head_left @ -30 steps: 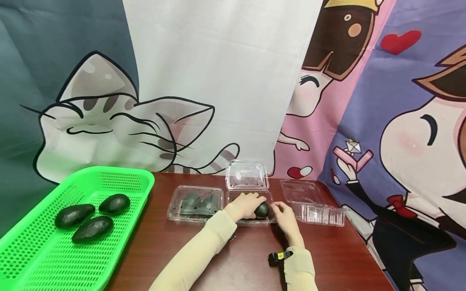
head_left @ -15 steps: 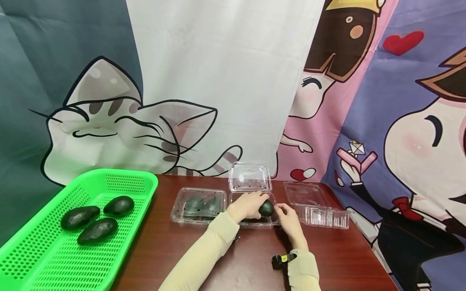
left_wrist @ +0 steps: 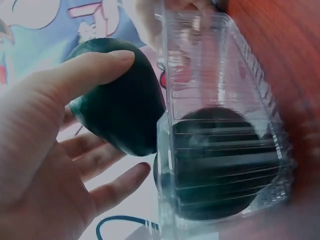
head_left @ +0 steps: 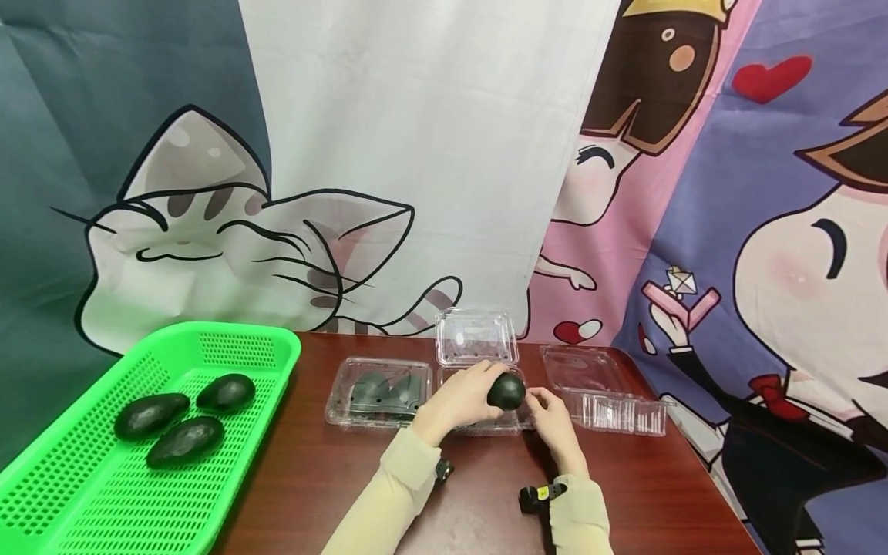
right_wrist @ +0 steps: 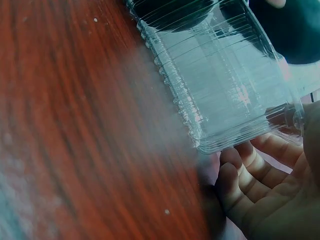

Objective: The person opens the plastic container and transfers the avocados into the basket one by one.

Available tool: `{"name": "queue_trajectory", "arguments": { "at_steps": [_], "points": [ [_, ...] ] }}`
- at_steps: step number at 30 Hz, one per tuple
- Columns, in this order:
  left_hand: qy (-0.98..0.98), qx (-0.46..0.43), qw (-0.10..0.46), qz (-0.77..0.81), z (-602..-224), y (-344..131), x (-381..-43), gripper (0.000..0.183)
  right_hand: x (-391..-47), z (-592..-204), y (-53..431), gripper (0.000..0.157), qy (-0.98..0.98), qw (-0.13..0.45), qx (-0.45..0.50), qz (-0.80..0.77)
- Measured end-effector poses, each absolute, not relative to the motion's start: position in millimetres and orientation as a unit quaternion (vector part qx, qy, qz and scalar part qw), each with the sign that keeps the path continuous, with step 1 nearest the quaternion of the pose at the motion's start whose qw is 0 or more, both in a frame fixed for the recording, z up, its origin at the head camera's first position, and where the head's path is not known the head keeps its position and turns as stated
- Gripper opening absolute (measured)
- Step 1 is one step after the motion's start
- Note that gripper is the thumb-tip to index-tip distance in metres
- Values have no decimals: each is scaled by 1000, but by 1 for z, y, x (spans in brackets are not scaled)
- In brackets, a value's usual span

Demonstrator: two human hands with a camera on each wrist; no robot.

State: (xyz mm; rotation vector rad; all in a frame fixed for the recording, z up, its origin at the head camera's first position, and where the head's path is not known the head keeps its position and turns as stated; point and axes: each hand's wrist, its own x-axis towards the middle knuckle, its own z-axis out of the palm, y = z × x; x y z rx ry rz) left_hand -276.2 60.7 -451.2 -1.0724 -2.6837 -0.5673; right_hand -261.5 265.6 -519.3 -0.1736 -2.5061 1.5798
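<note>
My left hand [head_left: 461,397] grips a dark green avocado [head_left: 506,391], thumb on one side and fingers on the other. It is held over the rim of a clear plastic clamshell container [left_wrist: 220,65] whose lid [head_left: 476,338] stands up at the back. Another avocado [left_wrist: 215,165] lies inside this container, seen through its ribbed wall in the left wrist view. My right hand [head_left: 550,420] pinches the container's right end, its fingers at the rim and end wall [right_wrist: 235,137].
To the left, a green plastic basket [head_left: 274,370] holds several avocados [head_left: 186,442]. A closed clamshell [head_left: 333,401] with avocados stands left of the open one. Another open clamshell [head_left: 617,412] lies on the right of the brown table [head_left: 479,501]. A printed cloth [head_left: 430,154] hangs behind.
My left hand has raised the avocado a little from low in the container, and its wrist has turned slightly. My right hand stays at the container's right end. The head view has shifted slightly.
</note>
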Motion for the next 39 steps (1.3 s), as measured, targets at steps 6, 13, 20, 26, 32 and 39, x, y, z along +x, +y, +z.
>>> {"name": "queue_trajectory", "arguments": {
  "at_steps": [6,13,20,26,32,39],
  "points": [
    [-902,-352,100,-230,-448,47,-265,63,-262,-519,266,19,-824,92,-47,556],
    [-892,-355,103,-260,-439,30,-250,61,-263,-519,268,20,-826,89,-43,556],
    [-894,-340,97,-276,-433,12,-245,64,-263,-514,270,23,-838,87,-40,537],
    [-896,-316,80,-300,-431,-6,-241,67,-261,-516,267,24,-840,86,-47,534],
    [-901,-291,85,-310,-427,-20,-239,71,-262,-518,266,24,-838,96,-48,535],
    [-904,-276,94,-313,-429,-35,-233,70,-262,-520,266,22,-838,87,-52,536]
  ]
}}
